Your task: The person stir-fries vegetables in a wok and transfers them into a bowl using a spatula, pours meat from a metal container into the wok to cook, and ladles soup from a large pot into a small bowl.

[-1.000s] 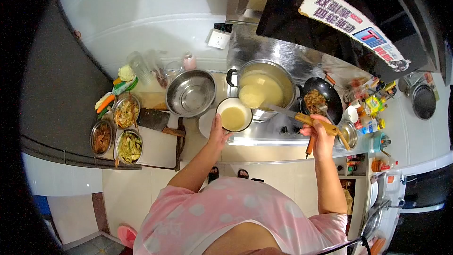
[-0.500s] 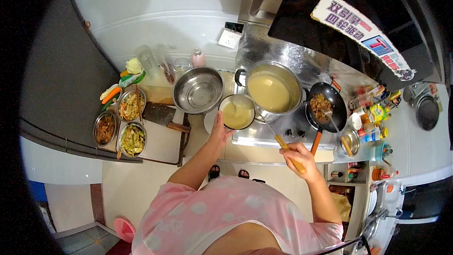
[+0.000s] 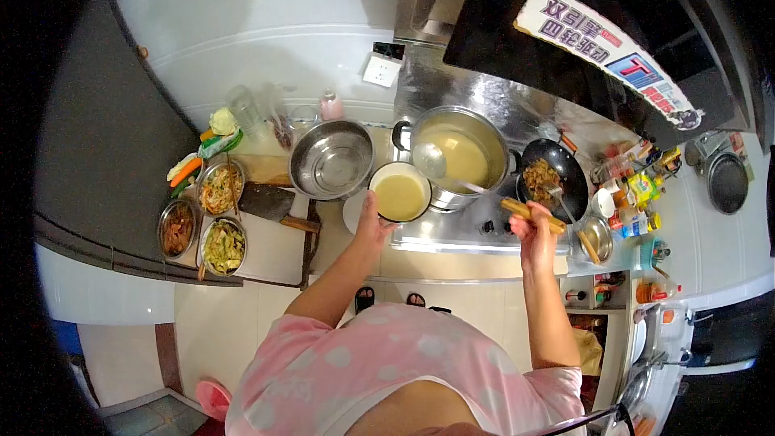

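Note:
My left hand (image 3: 374, 224) is wrapped round the lower left side of a bowl (image 3: 400, 193) of pale yellow liquid. The bowl is held beside the large steel pot (image 3: 476, 152), which holds similar liquid. My right hand (image 3: 535, 232) is closed on the wooden handle of a ladle (image 3: 530, 213). The ladle's metal head is over the pot's left part, near the bowl. Right of the pot, a black wok (image 3: 569, 182) with chopped brown food and a spatula stands on the stove.
A steel basin (image 3: 332, 160) is left of the pot. Further left are a cleaver (image 3: 267, 202), a white cutting board (image 3: 273, 252) and food bowls (image 3: 223, 247) with chopsticks. Bottles and a small steel bowl (image 3: 596, 238) stand right of the wok.
The ladle was over the bowl half a second ago; its head is now back over the pot. My right hand has moved up and right. The bowl stays in my left hand.

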`<state>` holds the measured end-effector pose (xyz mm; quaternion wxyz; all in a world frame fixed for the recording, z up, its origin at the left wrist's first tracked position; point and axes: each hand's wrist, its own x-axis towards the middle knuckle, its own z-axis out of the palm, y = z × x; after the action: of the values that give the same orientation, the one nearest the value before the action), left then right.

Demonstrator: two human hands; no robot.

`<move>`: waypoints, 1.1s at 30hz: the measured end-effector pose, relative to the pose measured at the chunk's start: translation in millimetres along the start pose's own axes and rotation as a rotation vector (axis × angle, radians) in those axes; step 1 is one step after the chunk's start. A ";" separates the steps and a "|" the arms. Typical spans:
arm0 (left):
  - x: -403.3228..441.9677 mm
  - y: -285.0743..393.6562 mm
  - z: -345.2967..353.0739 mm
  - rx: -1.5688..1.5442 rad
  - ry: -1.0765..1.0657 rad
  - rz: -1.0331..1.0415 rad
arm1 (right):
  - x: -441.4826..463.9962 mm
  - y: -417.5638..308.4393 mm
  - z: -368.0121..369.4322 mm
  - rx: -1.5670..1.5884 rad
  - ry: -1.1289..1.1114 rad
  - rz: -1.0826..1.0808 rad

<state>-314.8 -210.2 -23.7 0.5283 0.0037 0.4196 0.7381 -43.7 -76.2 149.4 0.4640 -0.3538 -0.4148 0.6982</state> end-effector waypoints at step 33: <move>-16.6 9.7 -8.2 -0.016 0.027 0.044 | 90.6 102.9 12.0 -0.087 -0.005 0.035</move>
<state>-318.8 -229.1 -15.7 0.5062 -0.0009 0.4206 0.7529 -119.6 -17.1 51.0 0.4350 -0.3790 -0.4398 0.6883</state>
